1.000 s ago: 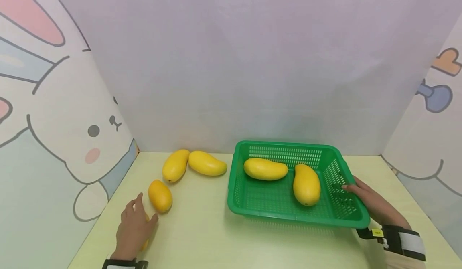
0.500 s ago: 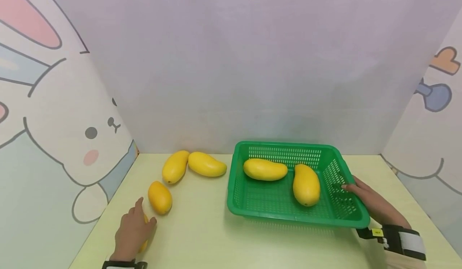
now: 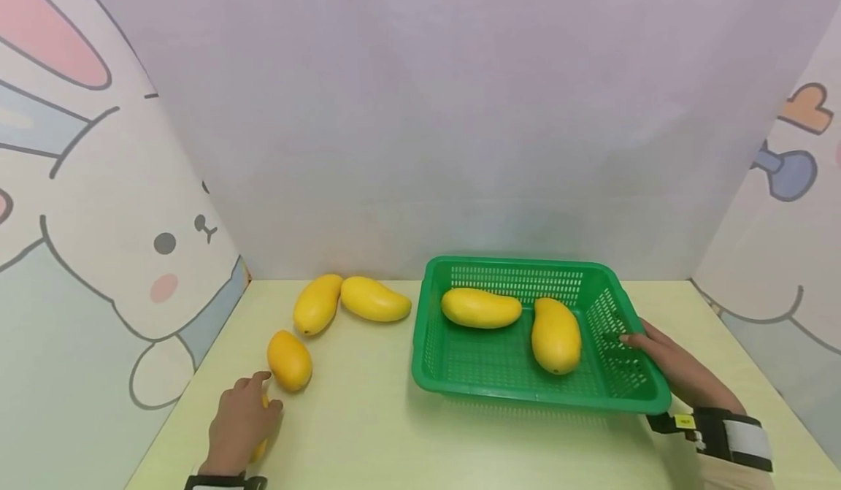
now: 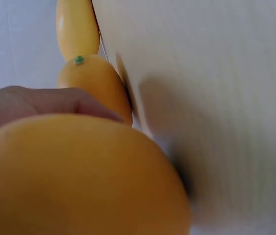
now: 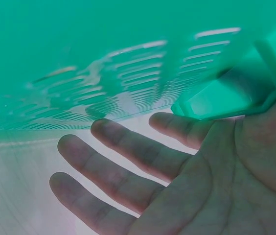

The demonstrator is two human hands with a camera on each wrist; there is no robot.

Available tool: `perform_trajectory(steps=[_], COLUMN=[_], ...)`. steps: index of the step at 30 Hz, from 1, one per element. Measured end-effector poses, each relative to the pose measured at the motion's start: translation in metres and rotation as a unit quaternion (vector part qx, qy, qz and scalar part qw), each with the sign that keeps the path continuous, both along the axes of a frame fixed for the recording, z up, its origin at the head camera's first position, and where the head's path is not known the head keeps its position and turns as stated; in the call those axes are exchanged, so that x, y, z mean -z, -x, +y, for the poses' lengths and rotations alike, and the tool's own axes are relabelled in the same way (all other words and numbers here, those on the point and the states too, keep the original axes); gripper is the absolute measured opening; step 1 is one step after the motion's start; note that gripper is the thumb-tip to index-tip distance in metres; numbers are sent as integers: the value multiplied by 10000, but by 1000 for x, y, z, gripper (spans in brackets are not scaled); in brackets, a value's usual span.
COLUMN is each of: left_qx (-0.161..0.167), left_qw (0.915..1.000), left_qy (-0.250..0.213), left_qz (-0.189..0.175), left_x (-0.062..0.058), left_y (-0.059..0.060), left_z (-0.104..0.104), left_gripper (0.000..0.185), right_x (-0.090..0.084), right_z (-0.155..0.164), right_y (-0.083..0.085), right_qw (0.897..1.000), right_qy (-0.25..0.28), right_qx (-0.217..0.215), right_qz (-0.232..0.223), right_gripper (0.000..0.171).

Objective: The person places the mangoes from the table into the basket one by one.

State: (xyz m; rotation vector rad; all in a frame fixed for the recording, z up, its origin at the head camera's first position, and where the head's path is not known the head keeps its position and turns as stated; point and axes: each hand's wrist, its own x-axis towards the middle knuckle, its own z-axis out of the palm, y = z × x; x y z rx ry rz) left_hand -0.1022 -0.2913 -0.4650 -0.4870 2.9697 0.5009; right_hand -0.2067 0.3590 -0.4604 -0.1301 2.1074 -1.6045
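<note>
In the head view my left hand (image 3: 239,424) is at the front left, its fingers curled over a yellow mango (image 3: 260,439) that it mostly hides. Close up, the left wrist view shows that mango (image 4: 84,176) with a finger (image 4: 55,103) bent around its far side. My right hand (image 3: 677,366) holds the right end of a green plastic basket (image 3: 525,399), thumb hooked over the rim. Below, in the right wrist view, the other fingers (image 5: 128,147) stretch out along the outside of the slotted wall. Inside the basket lie two mangoes, one lengthwise (image 3: 482,308), one pointing forward (image 3: 556,337).
An orange-yellow mango (image 3: 290,361) lies just beyond my left hand. Two more, a tilted mango (image 3: 318,304) and a mango on its side (image 3: 375,299), rest near the back wall (image 3: 420,147). Printed side walls (image 3: 98,271) flank the pale table (image 3: 355,431).
The left hand's fingers have drawn in closer around the mango beneath them, the forefinger now bent. The right hand and the basket stay where they were.
</note>
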Motion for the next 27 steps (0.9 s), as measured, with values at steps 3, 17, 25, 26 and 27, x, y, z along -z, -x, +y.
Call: perform_trajectory(steps=[3, 17, 25, 26, 27], left_qx=[70, 69, 209, 218, 222], left_qw=[10000, 9998, 9996, 9995, 9994], left_qy=[19, -170, -144, -115, -87], left_qz=[64, 15, 132, 184, 240], left_x=[-1, -6, -9, -10, -11], left_y=[-1, -2, -6, -6, -7], left_z=[1, 0, 0, 0, 0], left_gripper=[37, 14, 12, 12, 12], right_x=[0, -2, -2, -2, -2], right_z=[0, -1, 0, 0, -1], right_y=[0, -3, -1, -1, -2], right_qw=[10000, 9999, 9998, 9998, 9998], right_qy=[-23, 99, 139, 138, 143], right_qx=[23, -52, -73, -74, -72], right_qz=[25, 121, 144, 144, 141], right_gripper=[77, 74, 74, 74, 74])
